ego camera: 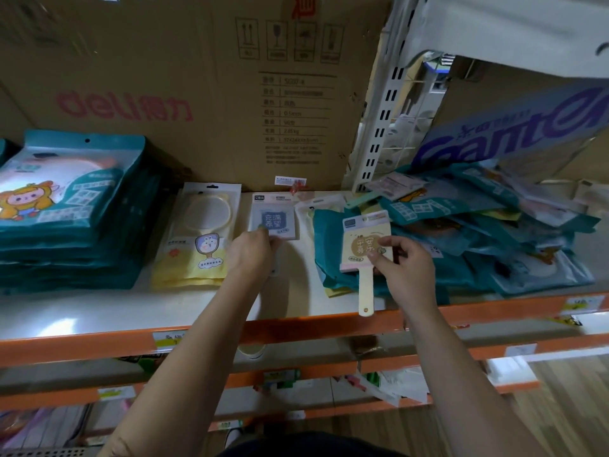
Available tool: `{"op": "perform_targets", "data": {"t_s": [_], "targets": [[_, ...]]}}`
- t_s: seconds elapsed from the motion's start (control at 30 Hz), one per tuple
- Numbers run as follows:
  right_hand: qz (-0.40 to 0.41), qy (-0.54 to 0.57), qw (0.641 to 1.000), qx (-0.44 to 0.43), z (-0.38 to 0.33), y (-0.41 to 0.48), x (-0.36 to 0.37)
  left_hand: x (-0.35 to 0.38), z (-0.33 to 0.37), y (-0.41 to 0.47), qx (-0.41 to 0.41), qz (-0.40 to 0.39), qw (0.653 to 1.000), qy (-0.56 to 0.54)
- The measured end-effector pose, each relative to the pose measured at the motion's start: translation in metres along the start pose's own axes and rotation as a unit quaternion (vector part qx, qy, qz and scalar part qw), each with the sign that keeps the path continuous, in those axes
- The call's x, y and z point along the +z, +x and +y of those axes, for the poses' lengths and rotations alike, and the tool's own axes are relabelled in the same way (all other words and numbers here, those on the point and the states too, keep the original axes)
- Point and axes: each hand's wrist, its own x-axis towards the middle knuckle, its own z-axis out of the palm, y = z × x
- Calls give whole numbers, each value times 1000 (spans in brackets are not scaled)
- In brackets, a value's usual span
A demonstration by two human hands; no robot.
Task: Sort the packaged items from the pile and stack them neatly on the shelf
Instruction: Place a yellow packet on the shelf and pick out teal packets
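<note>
A loose pile of teal packages (478, 232) covers the right side of the white shelf (99, 311). My right hand (403, 268) pinches a yellow paddle-shaped packaged item (364, 245) with a long handle, above the pile's left edge. My left hand (252, 252) holds the lower edge of a blue-grey paddle-shaped packaged item (273, 217) lying flat on the shelf's middle. To its left lies a stack of yellow mirror packages (197, 235). A neat stack of teal packages (66, 206) fills the far left.
A large brown cardboard box (197, 87) stands behind the shelf items. A white slotted upright (382, 120) divides the bays, with a blue printed box (514, 127) behind the pile. The orange shelf edge (296, 331) carries price labels; lower shelves hold small goods.
</note>
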Motion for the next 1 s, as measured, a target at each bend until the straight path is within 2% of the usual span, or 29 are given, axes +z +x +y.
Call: {"op": "perform_targets", "data": {"t_s": [0.23, 0.5, 0.57, 0.73, 0.87, 1.0], "targets": [[25, 51, 998, 8, 0, 2, 4, -1, -3, 1, 6, -8, 1000, -2], [2, 89, 996, 1, -14, 8, 23, -9, -1, -12, 12, -5, 999, -37], [-17, 100, 995, 4, -21, 13, 36, -20, -3, -26, 33, 23, 998, -46], [-73, 104, 992, 15, -44, 25, 82, -42, -32, -72, 103, 164, 980, -54], [-121, 70, 989, 47, -53, 33, 123, -37, -78, -92, 85, 176, 981, 4], [-116, 30, 991, 53, -49, 40, 145, -27, -109, -101, 60, 164, 985, 17]]}}
